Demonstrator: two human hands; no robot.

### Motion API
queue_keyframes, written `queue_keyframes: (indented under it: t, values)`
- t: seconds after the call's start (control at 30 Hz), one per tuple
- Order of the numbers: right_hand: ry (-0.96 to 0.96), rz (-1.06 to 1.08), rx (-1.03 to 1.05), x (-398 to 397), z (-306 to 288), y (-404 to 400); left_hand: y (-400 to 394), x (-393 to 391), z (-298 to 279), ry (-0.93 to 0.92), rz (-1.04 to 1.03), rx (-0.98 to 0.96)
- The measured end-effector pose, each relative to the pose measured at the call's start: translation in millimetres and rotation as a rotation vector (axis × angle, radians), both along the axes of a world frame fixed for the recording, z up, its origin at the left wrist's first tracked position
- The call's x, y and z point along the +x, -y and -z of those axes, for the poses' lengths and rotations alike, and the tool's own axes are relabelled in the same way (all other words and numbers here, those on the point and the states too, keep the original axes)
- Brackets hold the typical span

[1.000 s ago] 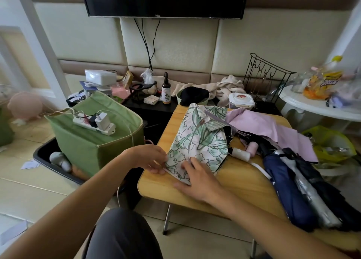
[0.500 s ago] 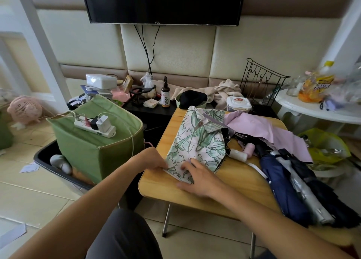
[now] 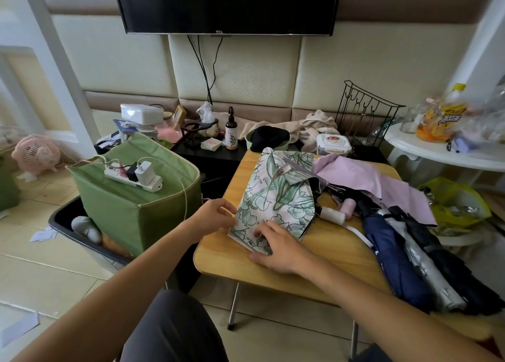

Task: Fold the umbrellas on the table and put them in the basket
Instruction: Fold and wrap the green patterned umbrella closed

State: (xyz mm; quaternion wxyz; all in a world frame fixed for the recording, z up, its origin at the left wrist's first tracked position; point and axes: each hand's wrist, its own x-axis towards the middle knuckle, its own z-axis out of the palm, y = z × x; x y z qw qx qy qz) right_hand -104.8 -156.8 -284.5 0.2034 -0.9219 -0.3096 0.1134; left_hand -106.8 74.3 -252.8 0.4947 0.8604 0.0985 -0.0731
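A white umbrella with a green leaf print (image 3: 276,195) lies flattened on the small wooden table (image 3: 322,255). My left hand (image 3: 211,218) pinches its left edge near the table's corner. My right hand (image 3: 281,248) lies flat on the near end of the fabric, fingers straight. To the right lie a pink umbrella (image 3: 374,181), a navy umbrella (image 3: 393,260) and a black one (image 3: 448,260). The green fabric basket (image 3: 134,206) stands on the floor left of the table, with a power strip (image 3: 134,177) on top of it.
A black low shelf (image 3: 207,154) behind the table holds a bottle (image 3: 231,132), a tub (image 3: 333,143) and cloths. A wire rack (image 3: 366,115) stands at the back right. A white round table (image 3: 442,151) with bottles stands far right. A pink fan (image 3: 37,154) sits on the floor.
My left hand has slid slightly up the umbrella's left edge. My right hand stays pressed on the near fabric. The view has tilted down a little.
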Motion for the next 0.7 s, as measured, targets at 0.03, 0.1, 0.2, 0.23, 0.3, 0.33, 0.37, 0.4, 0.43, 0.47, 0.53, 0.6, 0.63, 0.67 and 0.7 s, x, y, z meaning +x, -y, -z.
queue_keyframes:
  t: [0.03,0.1,0.2,0.23,0.3,0.33,0.37,0.4,0.43,0.47,0.53,0.6,0.63,0.67,0.7]
  values:
    - [0.000,0.000,-0.002,0,0,0,1,0,0,-0.024,0.003,0.010]
    - [0.003,0.002,-0.001,0,1,-1,3,-1,-1,-0.079,0.004,0.022]
    - [0.002,0.003,-0.005,0,1,-1,3,-2,1,-0.105,0.055,0.021]
    - [0.001,0.005,-0.007,0,0,-1,2,-2,2,-0.102,0.067,0.051]
    - [-0.005,0.007,-0.015,1,0,-1,-1,-1,5,-0.076,0.052,0.118]
    - [-0.009,0.006,-0.017,1,-1,-1,-5,0,7,-0.061,0.023,0.141]
    - [-0.013,0.004,-0.015,0,-1,0,-8,1,8,-0.056,-0.004,0.162]
    - [-0.016,0.002,-0.013,-1,-2,0,-11,2,9,-0.061,-0.026,0.181]
    - [-0.018,-0.001,-0.012,-1,-2,0,-13,4,9,-0.082,-0.041,0.199]
    - [-0.018,-0.005,-0.012,-2,-3,0,-14,5,9,-0.112,-0.052,0.212]
    - [-0.019,-0.010,-0.021,-3,-5,0,-9,9,10,-0.139,-0.067,0.294]
    - [-0.010,-0.015,-0.053,-5,-7,0,4,9,6,0.013,-0.087,0.445]
    - [0.013,-0.021,-0.082,-6,-7,-1,11,8,4,0.153,-0.079,0.519]
    - [0.040,-0.027,-0.120,-8,-8,-1,17,8,5,0.298,-0.031,0.574]
    - [0.055,-0.034,-0.160,-11,-9,-2,23,8,6,0.407,0.061,0.614]
